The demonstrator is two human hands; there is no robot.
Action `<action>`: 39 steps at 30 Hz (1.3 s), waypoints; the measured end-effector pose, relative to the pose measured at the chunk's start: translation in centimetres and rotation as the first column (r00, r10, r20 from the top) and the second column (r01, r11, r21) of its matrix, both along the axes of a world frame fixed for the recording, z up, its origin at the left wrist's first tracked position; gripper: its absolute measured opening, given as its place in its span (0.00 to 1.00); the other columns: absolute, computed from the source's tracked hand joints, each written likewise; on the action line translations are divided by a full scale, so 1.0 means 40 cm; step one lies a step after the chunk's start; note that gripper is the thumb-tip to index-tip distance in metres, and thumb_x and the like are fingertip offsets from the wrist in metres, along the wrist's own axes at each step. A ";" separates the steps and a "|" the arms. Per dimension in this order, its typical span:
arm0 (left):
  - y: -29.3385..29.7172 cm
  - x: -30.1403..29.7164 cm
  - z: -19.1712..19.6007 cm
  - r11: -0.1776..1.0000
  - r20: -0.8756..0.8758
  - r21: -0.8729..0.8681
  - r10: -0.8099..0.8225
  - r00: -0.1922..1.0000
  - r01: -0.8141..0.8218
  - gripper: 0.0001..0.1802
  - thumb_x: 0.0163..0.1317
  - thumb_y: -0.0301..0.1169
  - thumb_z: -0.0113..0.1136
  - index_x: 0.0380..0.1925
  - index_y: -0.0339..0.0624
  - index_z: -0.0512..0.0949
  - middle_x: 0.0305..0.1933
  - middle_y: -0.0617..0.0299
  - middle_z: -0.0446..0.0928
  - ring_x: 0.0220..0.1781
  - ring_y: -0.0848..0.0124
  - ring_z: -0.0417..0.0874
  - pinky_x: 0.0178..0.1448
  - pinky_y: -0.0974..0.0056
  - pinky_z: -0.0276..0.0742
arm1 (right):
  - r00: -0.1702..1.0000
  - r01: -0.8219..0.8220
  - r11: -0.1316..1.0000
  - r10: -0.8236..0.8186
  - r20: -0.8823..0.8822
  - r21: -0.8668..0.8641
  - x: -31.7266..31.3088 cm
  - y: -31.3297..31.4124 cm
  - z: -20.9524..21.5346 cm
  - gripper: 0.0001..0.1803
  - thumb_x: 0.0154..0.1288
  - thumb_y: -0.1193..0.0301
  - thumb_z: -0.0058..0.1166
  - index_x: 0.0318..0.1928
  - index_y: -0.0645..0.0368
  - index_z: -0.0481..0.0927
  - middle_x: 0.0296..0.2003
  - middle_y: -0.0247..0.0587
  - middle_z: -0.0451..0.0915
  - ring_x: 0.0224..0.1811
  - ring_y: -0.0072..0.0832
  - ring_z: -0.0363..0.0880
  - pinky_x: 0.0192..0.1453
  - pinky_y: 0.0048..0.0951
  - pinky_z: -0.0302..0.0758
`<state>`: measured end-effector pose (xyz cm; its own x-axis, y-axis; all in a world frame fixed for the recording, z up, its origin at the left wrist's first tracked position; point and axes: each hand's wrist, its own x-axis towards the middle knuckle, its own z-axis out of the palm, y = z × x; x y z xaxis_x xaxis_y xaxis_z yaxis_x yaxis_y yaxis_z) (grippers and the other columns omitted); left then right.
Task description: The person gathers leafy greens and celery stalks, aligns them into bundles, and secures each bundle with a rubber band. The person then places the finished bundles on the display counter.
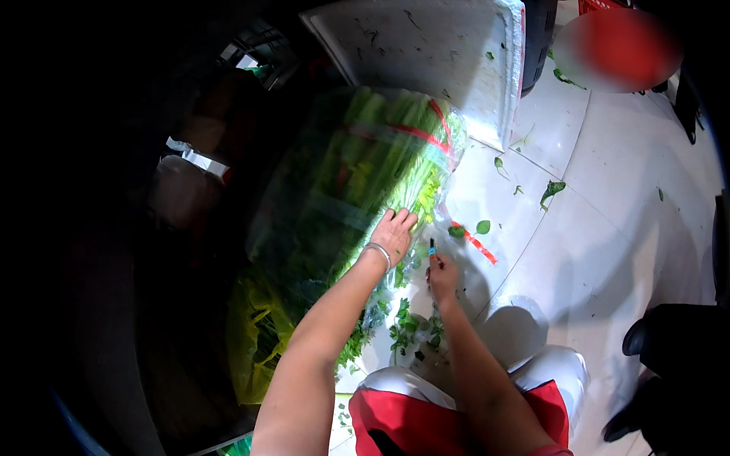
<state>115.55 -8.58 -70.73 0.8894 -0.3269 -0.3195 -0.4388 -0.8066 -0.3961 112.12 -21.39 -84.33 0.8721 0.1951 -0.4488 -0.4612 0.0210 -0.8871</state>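
A big bundle of green celery-like stalks (357, 175) lies on the floor in a clear plastic bag, bound with red tape. My left hand (394, 234) rests flat on the bag's right side, fingers spread, a silver bracelet on the wrist. My right hand (441, 275) is just to the right of it, closed around a small dark-handled knife (432, 246) whose tip points up toward the bag's edge. Loose green leaves (403, 327) lie below the hands, near my knees.
A white foam box lid (441, 61) leans behind the bundle. Scattered leaves (553, 190) and a red tape scrap (479, 245) lie on the white tiled floor (608, 228). A yellow-green bag (258, 334) sits at lower left. Dark shoes (654, 342) stand at right.
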 end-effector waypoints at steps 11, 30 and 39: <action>0.085 0.017 0.121 0.866 0.224 -0.496 0.202 0.953 -0.067 0.10 0.47 0.26 0.63 0.23 0.41 0.69 0.26 0.56 0.68 0.35 0.57 0.70 0.40 0.58 0.68 | 0.935 0.222 0.974 -0.228 0.271 0.052 0.346 0.049 0.036 0.11 0.62 0.66 0.48 0.36 0.61 0.77 0.20 0.43 0.76 0.23 0.30 0.76 0.27 0.31 0.70; -0.006 0.097 0.070 0.621 0.186 -0.707 0.625 0.758 -0.338 0.13 0.60 0.32 0.52 0.20 0.36 0.68 0.26 0.50 0.68 0.30 0.49 0.70 0.32 0.54 0.65 | 0.880 -0.315 0.908 0.388 0.274 -0.277 0.555 -0.033 -0.012 0.11 0.58 0.67 0.44 0.32 0.59 0.79 0.27 0.46 0.78 0.26 0.38 0.75 0.33 0.37 0.71; 0.014 0.102 0.077 0.682 0.134 -0.571 0.626 0.768 -0.457 0.13 0.59 0.35 0.52 0.21 0.38 0.71 0.28 0.50 0.71 0.29 0.51 0.73 0.32 0.55 0.68 | 0.884 0.019 0.950 0.130 0.449 -0.312 0.384 -0.133 -0.050 0.11 0.59 0.65 0.47 0.35 0.61 0.75 0.31 0.54 0.78 0.35 0.49 0.76 0.42 0.42 0.71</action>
